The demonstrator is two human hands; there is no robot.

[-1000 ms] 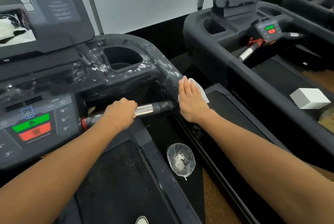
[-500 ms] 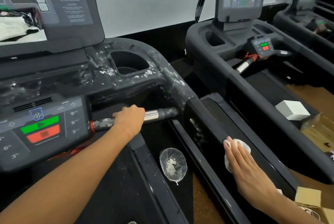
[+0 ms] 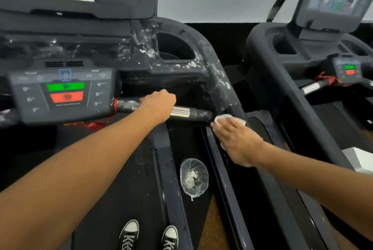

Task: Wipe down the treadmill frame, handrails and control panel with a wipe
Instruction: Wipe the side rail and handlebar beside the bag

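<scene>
Right hand (image 3: 237,141): fingers lying flat and spread, pressing a white wipe (image 3: 229,118) against the right side rail (image 3: 240,112), just below its joint with the crossbar. Left hand (image 3: 159,104): fingers curling fully closed around the crossbar handrail (image 3: 181,112), beside its ribbed chrome sleeve.

Progress, as judged: early to middle. White smears are showing on the cup-holder console (image 3: 177,47), the upper rail and the bar's left end, so these are looking unwiped or only lathered. Control panel (image 3: 64,94), matte grey with green and red keys, is appearing clean of streaks. A clear plastic cup (image 3: 194,178) holding white scraps is sitting near, on the deck edge.
</scene>
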